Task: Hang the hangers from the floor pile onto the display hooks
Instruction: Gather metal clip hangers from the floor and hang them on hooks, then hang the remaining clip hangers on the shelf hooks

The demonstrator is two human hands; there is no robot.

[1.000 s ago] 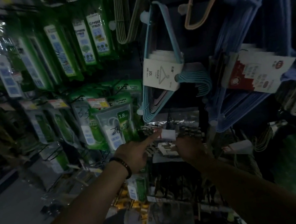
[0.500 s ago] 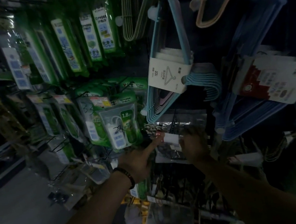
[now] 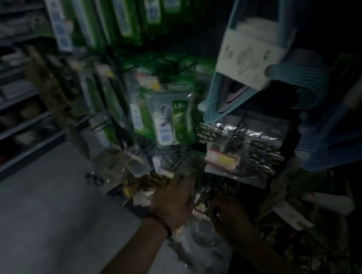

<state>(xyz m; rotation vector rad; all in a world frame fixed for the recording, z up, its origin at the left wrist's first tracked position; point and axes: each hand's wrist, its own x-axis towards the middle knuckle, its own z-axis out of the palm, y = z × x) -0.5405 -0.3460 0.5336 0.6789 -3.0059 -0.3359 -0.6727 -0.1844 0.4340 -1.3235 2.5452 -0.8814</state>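
Hangers hang bundled upper right on the rack. Both hands have dropped below the clear packet, probably to fetch more. The left hand grip looks open; the right hand grip I cannot tell.

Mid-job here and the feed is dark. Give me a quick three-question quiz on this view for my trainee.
1. True or false: the left hand wears a dark wristband.
2. Where do the light blue hangers hang? A) right of the green pack B) left of it C) flat on the floor
3. Fill in: in the picture, the right hand is ___ the clear bag.
Key: 1 true; 2 A; 3 below.
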